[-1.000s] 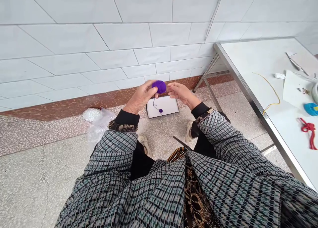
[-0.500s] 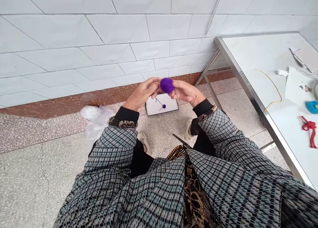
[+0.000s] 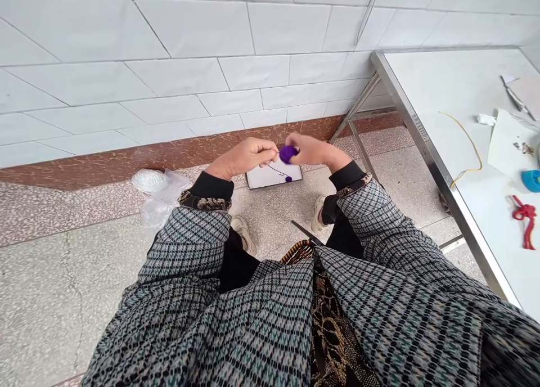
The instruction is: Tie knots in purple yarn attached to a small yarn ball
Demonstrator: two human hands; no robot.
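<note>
A ball of purple yarn sits in the fingers of my right hand, which are closed around it. Just left of it, my left hand pinches a strand of the same yarn close to the ball. Below my hands a shallow white box rests on the floor. Inside the box lies a small purple ball, with a dark strand running from it up toward my left hand. My fingers partly hide the strand.
To my left, a white ball of yarn and a clear plastic bag lie on the floor. A metal-edged table stands at my right, bearing a yellow cord and a red knotted cord. A tiled wall rises ahead.
My right hand has turned over the yarn ball, and my left hand has drawn slightly away, showing a short strand between. The small ball in the box has shifted right.
</note>
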